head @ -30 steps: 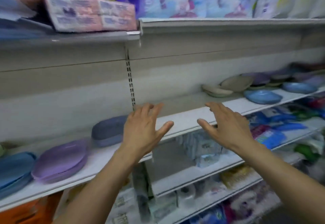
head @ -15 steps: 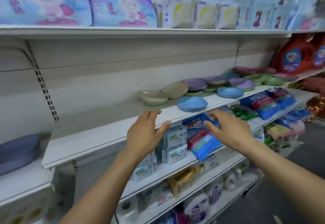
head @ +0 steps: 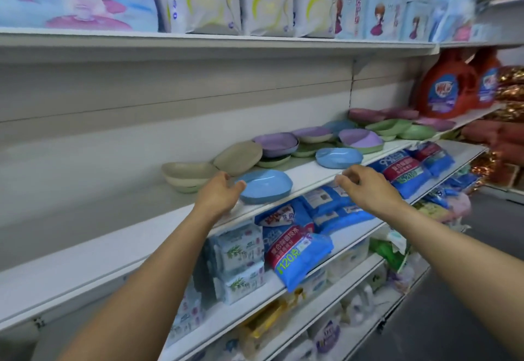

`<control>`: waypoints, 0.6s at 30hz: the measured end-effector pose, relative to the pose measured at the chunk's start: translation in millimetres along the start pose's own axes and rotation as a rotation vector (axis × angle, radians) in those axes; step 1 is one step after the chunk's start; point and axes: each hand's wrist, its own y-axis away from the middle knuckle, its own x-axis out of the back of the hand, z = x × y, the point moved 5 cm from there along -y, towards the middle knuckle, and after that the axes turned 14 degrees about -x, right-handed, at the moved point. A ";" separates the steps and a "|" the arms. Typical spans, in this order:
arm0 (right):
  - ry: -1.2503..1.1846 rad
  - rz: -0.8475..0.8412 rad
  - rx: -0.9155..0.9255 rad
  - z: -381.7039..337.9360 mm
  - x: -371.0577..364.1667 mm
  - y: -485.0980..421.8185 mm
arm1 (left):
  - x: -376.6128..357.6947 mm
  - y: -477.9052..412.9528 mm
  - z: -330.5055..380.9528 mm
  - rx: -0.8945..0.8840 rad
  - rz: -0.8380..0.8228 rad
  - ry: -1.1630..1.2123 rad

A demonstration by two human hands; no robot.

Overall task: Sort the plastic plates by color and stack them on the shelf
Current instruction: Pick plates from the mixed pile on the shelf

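Shelf (head: 141, 236) — blue plate (head: 266, 186) at front edge; left hand (head: 218, 195) relaxed beside its rim, right hand (head: 365, 188) loosely curled — both holding nothing.

plate (head: 266, 188) on shelf (head: 309, 173) | left hand (head: 218, 195) just left of it | right hand (head: 364, 188) right | plate pile (head: 276, 144) behind

Unsorted plastic plates crowd a white shelf (head: 113, 236): a blue plate (head: 265, 186) at the front edge, a second blue plate (head: 338, 157) further right, beige plates (head: 187, 176) behind, then purple plates (head: 276, 144), green plates (head: 388, 127) and pink plates (head: 365, 114) jumbled beyond.
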 end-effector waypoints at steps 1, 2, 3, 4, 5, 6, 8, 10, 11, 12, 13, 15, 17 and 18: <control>-0.046 -0.027 -0.047 6.0 -0.7 -16.1 | -2.8 -8.8 -1.7 0.013 -0.002 -0.085; -0.081 -0.057 -0.097 12.3 -1.2 -32.6 | -5.0 -16.3 -1.6 0.027 -0.016 -0.168; -0.105 -0.087 -0.150 17.9 -0.7 -48.2 | -6.8 -22.5 -0.2 0.041 -0.042 -0.228; -0.132 -0.114 -0.203 24.5 -0.7 -64.9 | -9.1 -28.1 -0.1 0.058 -0.076 -0.246; -0.168 -0.139 -0.265 30.3 -0.1 -79.7 | -11.7 -32.7 -0.2 0.075 -0.113 -0.232; -0.225 -0.164 -0.331 36.6 -0.4 -93.7 | -13.9 -35.7 -0.3 0.092 -0.147 -0.202; -0.343 -0.201 -0.440 47.7 -3.5 -122.1 | -20.4 -43.1 -3.4 0.131 -0.202 -0.167; -0.412 -0.204 -0.518 58.1 -8.9 -147.3 | -24.3 -48.7 -7.7 0.178 -0.223 -0.157; -0.423 -0.200 -0.544 62.0 -10.9 -157.3 | -25.3 -49.9 -8.5 0.198 -0.216 -0.140; -0.433 -0.197 -0.553 64.6 -13.3 -165.7 | -26.0 -51.0 -9.6 0.211 -0.208 -0.124; -0.442 -0.195 -0.554 66.1 -15.2 -171.7 | -26.0 -51.5 -9.2 0.216 -0.201 -0.119; -0.449 -0.200 -0.538 65.7 -19.5 -181.8 | -24.4 -51.8 -4.3 0.195 -0.154 -0.113; -0.433 -0.217 -0.516 63.1 -24.6 -189.8 | -25.6 -48.2 3.4 0.187 -0.081 -0.022; -0.429 -0.228 -0.507 62.3 -27.5 -192.4 | -27.6 -44.2 8.2 0.199 -0.038 0.074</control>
